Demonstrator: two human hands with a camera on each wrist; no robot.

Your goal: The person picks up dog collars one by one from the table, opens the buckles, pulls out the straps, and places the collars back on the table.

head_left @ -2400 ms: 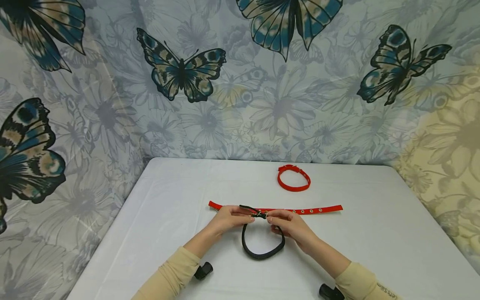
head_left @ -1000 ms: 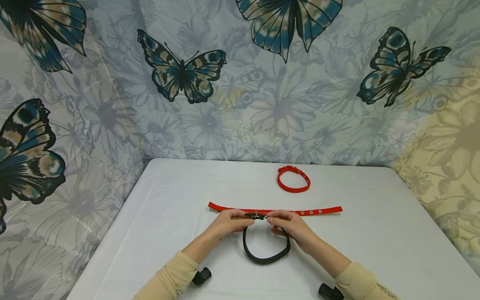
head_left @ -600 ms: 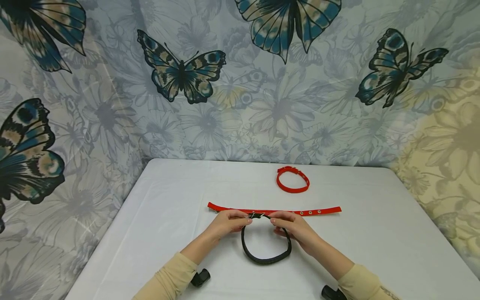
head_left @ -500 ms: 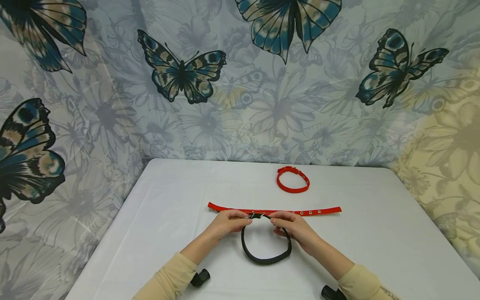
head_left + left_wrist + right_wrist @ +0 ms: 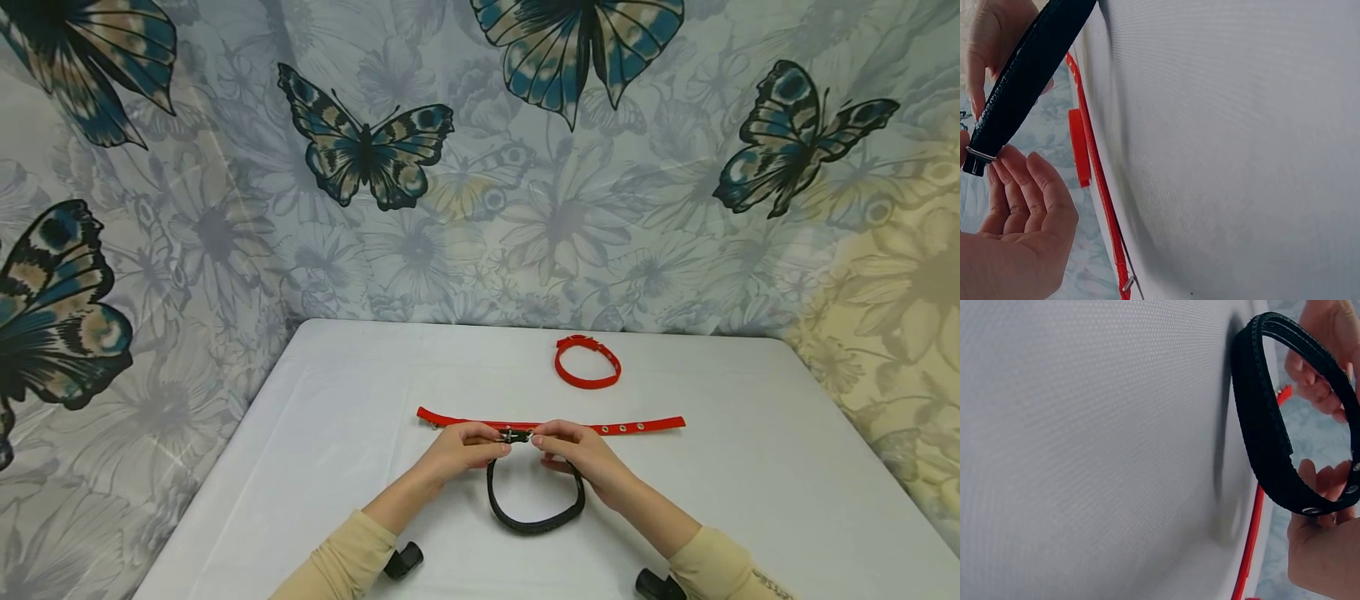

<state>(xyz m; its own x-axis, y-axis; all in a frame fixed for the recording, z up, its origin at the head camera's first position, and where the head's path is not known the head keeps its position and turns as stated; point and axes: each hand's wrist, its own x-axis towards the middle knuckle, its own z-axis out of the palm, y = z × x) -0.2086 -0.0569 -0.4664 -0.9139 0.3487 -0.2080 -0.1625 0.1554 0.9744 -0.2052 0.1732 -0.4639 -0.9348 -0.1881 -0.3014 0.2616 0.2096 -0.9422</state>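
A black collar [image 5: 536, 527] with metal eyelets forms a loop above the white table, its metal buckle [image 5: 516, 436] at the far side. My left hand [image 5: 459, 454] pinches it at the left of the buckle, thumb and fingertips on the strap. On the buckle's right, my right hand [image 5: 583, 460] pinches the band between thumb and fingers. The left wrist view shows a metal loop [image 5: 981, 154] across the black strap beside the fingertips of the left hand [image 5: 1032, 231]. Eyelets [image 5: 1312, 511] show close to the right hand [image 5: 1325, 547] in the right wrist view.
Behind the hands, an unfastened red collar [image 5: 641, 427] with eyelets lies stretched out across the table [image 5: 337, 375]. Farther back lies a red collar [image 5: 588, 383] fastened into a ring. Black devices [image 5: 405, 560] sit at both wrists. A butterfly-patterned backdrop [image 5: 487, 250] surrounds the table.
The black strap tip that stuck up by my left fingers now lies flat at the buckle. The loop looks slightly wider and sits a little farther right. Both hands keep their pinch.
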